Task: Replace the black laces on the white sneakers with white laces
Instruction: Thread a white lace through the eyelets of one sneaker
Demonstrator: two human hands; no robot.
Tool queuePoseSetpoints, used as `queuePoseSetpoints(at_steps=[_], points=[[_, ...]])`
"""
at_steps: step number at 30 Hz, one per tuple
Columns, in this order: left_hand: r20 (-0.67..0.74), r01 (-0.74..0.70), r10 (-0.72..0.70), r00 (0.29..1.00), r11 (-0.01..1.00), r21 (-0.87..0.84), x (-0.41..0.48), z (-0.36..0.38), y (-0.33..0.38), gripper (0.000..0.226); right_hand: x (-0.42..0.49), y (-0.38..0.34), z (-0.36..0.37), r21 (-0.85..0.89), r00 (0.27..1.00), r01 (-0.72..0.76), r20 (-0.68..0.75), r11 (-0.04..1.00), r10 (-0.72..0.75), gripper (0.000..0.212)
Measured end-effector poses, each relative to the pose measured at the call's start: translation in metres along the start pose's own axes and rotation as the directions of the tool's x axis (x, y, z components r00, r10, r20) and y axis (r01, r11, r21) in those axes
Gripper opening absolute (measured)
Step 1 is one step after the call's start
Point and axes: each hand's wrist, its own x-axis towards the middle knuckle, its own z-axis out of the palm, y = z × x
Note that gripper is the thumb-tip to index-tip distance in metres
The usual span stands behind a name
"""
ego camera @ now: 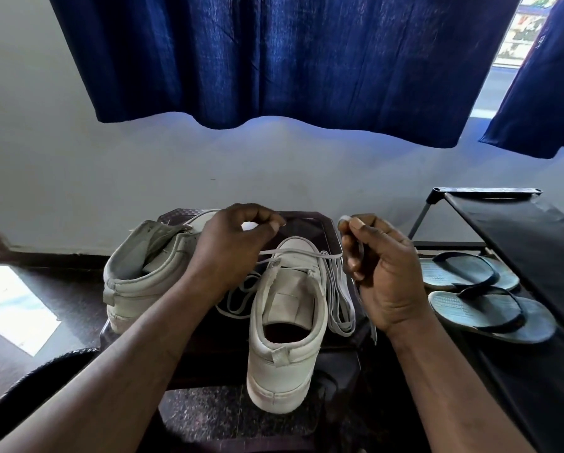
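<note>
A black shoe rack [519, 230] is seen at the right, and a pair of blue flip-flops [489, 312] with ridged footbeds is held on its lower shelf. On the dark tabletop [310, 223] two white sneakers are set. The right sneaker [283, 338] is turned heel-near, its smooth upper creased and its opening dark inside. The left sneaker [140, 273] is placed just beside it, angled to the left.

A flat white lace [300, 254] is threaded across the farthest eyelets of the right sneaker. One end is pinched between thumb and forefinger of the left hand [228, 253]; the other is gripped in the curled fingers of the right hand [385, 273].

A folded white length [339, 295] is laid against that sneaker's right side. A looped white length [238, 299] is spread between the sneakers. A pleated blue curtain [274, 60] is hung on the far wall.
</note>
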Motion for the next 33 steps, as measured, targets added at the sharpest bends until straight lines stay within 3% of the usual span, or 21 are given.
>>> queuePoseSetpoints(at_steps=[6, 11, 14, 17, 21, 23, 25, 28, 31, 33], points=[[0.23, -0.178, 0.21, 0.95, 0.972, -0.154, -0.011, 0.009, 0.02, 0.02, -0.006, 0.002, 0.011, -0.116, 0.995, 0.022, 0.101, 0.993, -0.01, 0.017], [0.291, -0.113, 0.183, 0.939, 0.964, -0.24, -0.014, 0.011, 0.02, 0.016, -0.009, 0.001, 0.012, -0.19, 0.992, 0.066, 0.119, 0.98, -0.044, 0.017], [0.249, -0.068, 0.133, 0.959, 0.965, -0.253, -0.01, 0.004, 0.019, 0.017, -0.009, 0.001, 0.012, -0.164, 0.992, 0.051, 0.119, 0.985, -0.032, 0.017], [0.138, 0.035, 0.023, 0.99, 0.914, -0.405, -0.004, -0.004, 0.018, 0.024, -0.008, 0.0, 0.009, -0.147, 0.994, 0.056, 0.097, 0.988, -0.042, 0.018], [0.01, 0.047, -0.05, 0.999, 0.836, -0.547, 0.003, -0.014, 0.016, 0.024, -0.005, 0.003, 0.007, -0.176, 0.998, 0.046, 0.055, 0.983, -0.037, 0.017], [-0.048, 0.027, -0.048, 0.998, 0.93, -0.367, 0.005, -0.014, 0.013, 0.024, -0.005, 0.005, 0.008, -0.193, 0.998, 0.04, 0.053, 0.98, -0.031, 0.018], [-0.094, -0.004, 0.002, 0.996, 1.0, -0.022, 0.004, -0.016, 0.013, 0.02, -0.005, 0.006, 0.007, -0.206, 0.999, 0.036, 0.043, 0.978, -0.028, 0.02], [-0.079, -0.031, 0.064, 0.995, 0.931, 0.365, 0.0, -0.017, 0.013, 0.016, -0.004, 0.007, 0.007, -0.229, 0.999, 0.035, 0.042, 0.973, -0.026, 0.018], [0.009, -0.099, 0.108, 0.994, 0.872, 0.48, -0.004, -0.012, 0.009, 0.014, -0.003, 0.01, 0.007, -0.241, 0.998, 0.037, 0.054, 0.97, -0.025, 0.017], [0.041, -0.152, 0.15, 0.988, 0.87, 0.47, -0.005, -0.008, 0.006, 0.01, -0.003, 0.012, 0.007, -0.251, 0.997, 0.045, 0.066, 0.967, -0.03, 0.018]])
